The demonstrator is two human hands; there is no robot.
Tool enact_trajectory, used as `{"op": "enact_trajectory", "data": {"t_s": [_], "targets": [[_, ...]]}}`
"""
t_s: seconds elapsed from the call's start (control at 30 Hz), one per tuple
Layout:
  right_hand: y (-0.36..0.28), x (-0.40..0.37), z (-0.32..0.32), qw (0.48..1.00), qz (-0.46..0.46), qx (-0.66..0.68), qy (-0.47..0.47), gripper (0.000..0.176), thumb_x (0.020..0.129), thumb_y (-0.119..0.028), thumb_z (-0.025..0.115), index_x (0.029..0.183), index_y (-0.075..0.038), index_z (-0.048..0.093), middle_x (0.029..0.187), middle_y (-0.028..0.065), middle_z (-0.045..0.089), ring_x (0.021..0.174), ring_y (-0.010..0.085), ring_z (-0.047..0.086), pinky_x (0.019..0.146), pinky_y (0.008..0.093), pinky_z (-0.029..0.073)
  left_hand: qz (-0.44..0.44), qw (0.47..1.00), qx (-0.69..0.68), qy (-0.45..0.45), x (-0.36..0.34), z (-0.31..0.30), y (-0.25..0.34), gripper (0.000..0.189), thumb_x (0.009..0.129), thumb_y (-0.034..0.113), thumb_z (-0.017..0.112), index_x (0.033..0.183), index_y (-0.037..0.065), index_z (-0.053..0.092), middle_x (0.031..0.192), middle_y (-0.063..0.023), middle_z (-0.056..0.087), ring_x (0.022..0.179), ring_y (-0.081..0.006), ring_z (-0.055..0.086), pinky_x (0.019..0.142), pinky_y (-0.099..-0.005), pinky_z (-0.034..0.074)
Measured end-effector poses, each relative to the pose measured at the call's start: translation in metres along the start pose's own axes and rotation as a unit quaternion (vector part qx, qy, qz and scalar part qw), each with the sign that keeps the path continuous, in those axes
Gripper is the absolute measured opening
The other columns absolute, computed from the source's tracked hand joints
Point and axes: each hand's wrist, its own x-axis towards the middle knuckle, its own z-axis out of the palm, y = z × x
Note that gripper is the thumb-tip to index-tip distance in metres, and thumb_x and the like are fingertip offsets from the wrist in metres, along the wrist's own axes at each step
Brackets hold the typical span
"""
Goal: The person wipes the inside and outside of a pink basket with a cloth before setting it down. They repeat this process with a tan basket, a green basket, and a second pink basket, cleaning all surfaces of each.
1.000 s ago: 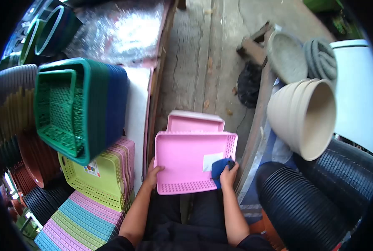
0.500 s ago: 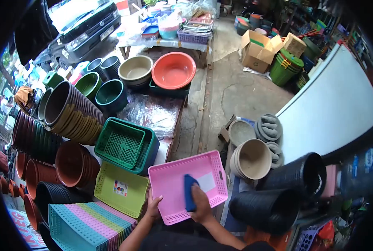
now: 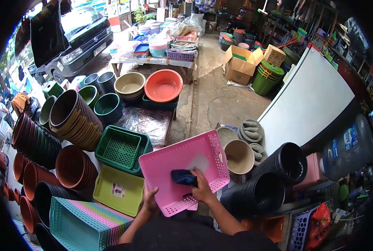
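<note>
A pink plastic basket (image 3: pixel 161 165) with perforated sides is held in front of me, its inside facing up toward me. My left hand (image 3: pixel 150 201) grips its near left edge, thumb on the rim. Inside the basket, my right hand (image 3: pixel 201 187) is closed on a dark blue cloth (image 3: pixel 182 177), which lies against the basket's floor. A pale patch (image 3: pixel 199 162) shows on that floor just beyond the cloth. Left of the basket sits a lime-green basket (image 3: pixel 111 196) with a label, beside a nested stack of pastel baskets (image 3: pixel 80 224).
Green baskets (image 3: pixel 119 146), stacked brown pots (image 3: pixel 75 165) and an orange basin (image 3: pixel 163 85) crowd the left. Black pots (image 3: pixel 253 194), a beige pot (image 3: pixel 238 157) and a white panel (image 3: pixel 307 100) stand at right. Farther off is an open cardboard box (image 3: pixel 241 65).
My view has tipped upward. The pink basket sits higher in view and its tilt has changed. The cloth has turned from upright to lying sideways, with my right hand now at its right end.
</note>
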Motion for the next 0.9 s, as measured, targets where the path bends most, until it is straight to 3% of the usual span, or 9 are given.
{"op": "enact_trajectory", "data": {"t_s": [0.1,0.13,0.23,0.3,0.4,0.47,0.6,0.7,0.9], "targets": [[-0.011,-0.009,-0.001,0.993,-0.007,0.03,-0.115,0.052,0.08,-0.007,0.057,0.131,0.001,0.052,0.124,0.0266,0.058,0.122,0.038,0.053,0.107,0.0412,0.037,0.003,1.0,-0.024,-0.01,0.0,0.003,-0.002,0.064,0.082,0.023,0.058,0.136,-0.002,0.035,0.119,-0.0202,0.054,0.108,-0.0307,0.061,0.093,-0.0412,0.052],[-0.042,-0.011,-0.014,0.973,0.108,0.18,-0.095,0.042,0.081,-0.003,0.053,0.123,0.001,0.057,0.108,0.0182,0.065,0.107,0.0277,0.061,0.097,0.0364,0.045,0.011,0.999,-0.044,-0.001,0.001,0.007,0.001,0.064,0.083,0.023,0.058,0.136,-0.002,0.035,0.12,-0.0204,0.054,0.108,-0.0312,0.06,0.094,-0.0412,0.051],[-0.013,-0.009,-0.033,0.973,0.108,0.2,0.034,0.032,0.081,-0.002,0.052,0.112,0.002,0.06,0.1,0.0116,0.065,0.093,0.0205,0.061,0.086,0.0339,0.049,0.029,1.0,-0.011,-0.003,0.0,0.001,-0.001,0.064,0.083,0.025,0.058,0.136,-0.003,0.035,0.12,-0.0206,0.054,0.11,-0.0318,0.06,0.094,-0.0417,0.051],[-0.009,-0.002,-0.068,0.975,0.115,0.14,0.13,0.027,0.081,-0.008,0.055,0.105,0.003,0.062,0.095,0.0125,0.065,0.089,0.0199,0.061,0.081,0.035,0.049,-0.008,0.999,-0.029,-0.023,-0.002,0.002,0.003,0.068,0.083,0.022,0.059,0.14,0.0,0.031,0.124,-0.0178,0.052,0.116,-0.0284,0.055,0.099,-0.0411,0.046],[-0.044,0.03,-0.125,0.963,0.239,0.103,0.066,0.033,0.079,-0.02,0.066,0.105,0.0,0.064,0.094,0.0169,0.066,0.09,0.0254,0.064,0.081,0.0363,0.05,0.005,0.999,-0.022,-0.032,-0.003,0.009,0.006,0.065,0.083,0.022,0.059,0.139,0.0,0.034,0.123,-0.017,0.052,0.115,-0.0272,0.056,0.098,-0.0396,0.047],[-0.077,0.043,-0.138,0.942,0.293,-0.153,-0.062,0.05,0.075,-0.034,0.076,0.113,-0.004,0.062,0.102,0.0216,0.066,0.097,0.0337,0.065,0.083,0.0401,0.051,0.024,0.999,0.004,-0.032,0.0,-0.006,-0.005,0.064,0.083,0.021,0.059,0.138,0.0,0.034,0.123,-0.0169,0.053,0.115,-0.027,0.056,0.098,-0.0397,0.047],[-0.036,0.046,-0.095,0.922,0.155,-0.342,-0.092,0.083,0.067,-0.039,0.084,0.135,-0.011,0.044,0.119,0.0227,0.056,0.108,0.0397,0.06,0.086,0.0489,0.051,-0.024,0.996,-0.052,-0.065,-0.005,0.011,0.004,0.063,0.084,0.018,0.059,0.138,-0.001,0.034,0.121,-0.0168,0.054,0.115,-0.0268,0.056,0.098,-0.0396,0.047],[-0.028,0.056,-0.076,0.933,0.188,-0.3,-0.06,0.085,0.066,-0.034,0.086,0.134,-0.011,0.042,0.115,0.0219,0.054,0.108,0.0412,0.059,0.086,0.0491,0.051,-0.039,0.998,-0.027,-0.029,-0.011,0.028,0.012,0.068,0.081,0.028,0.06,0.138,0.002,0.034,0.118,-0.0187,0.054,0.11,-0.0296,0.059,0.094,-0.0426,0.051],[-0.009,0.059,-0.071,0.962,0.15,-0.224,-0.048,0.052,0.068,-0.029,0.085,0.106,-0.004,0.06,0.104,0.0197,0.062,0.1,0.0385,0.063,0.08,0.0453,0.051,-0.036,0.998,-0.058,-0.017,-0.013,0.013,0.009,0.062,0.084,0.019,0.058,0.138,0.0,0.035,0.122,-0.0177,0.054,0.115,-0.0278,0.057,0.098,-0.0396,0.047]]}}
